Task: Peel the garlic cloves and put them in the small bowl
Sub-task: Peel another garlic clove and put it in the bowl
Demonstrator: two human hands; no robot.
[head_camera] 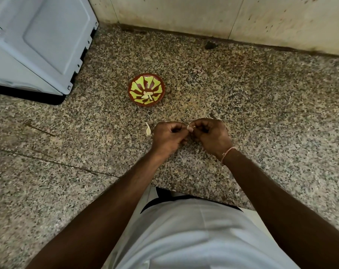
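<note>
Garlic clove is pinched between left hand and right hand, just in front of the small bowl. A few peeled cloves already lie inside the bowl; another clove, seemingly unpeeled, waits beside the left hand.

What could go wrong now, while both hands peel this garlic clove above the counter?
1. The clove, pinched only between the fingertips of the left hand and right hand, might slip and fall on the speckled counter.
2. Pale skin pieces may be hard to find on that counter.
3. The loose clove beside the left hand could get knocked away.
</note>
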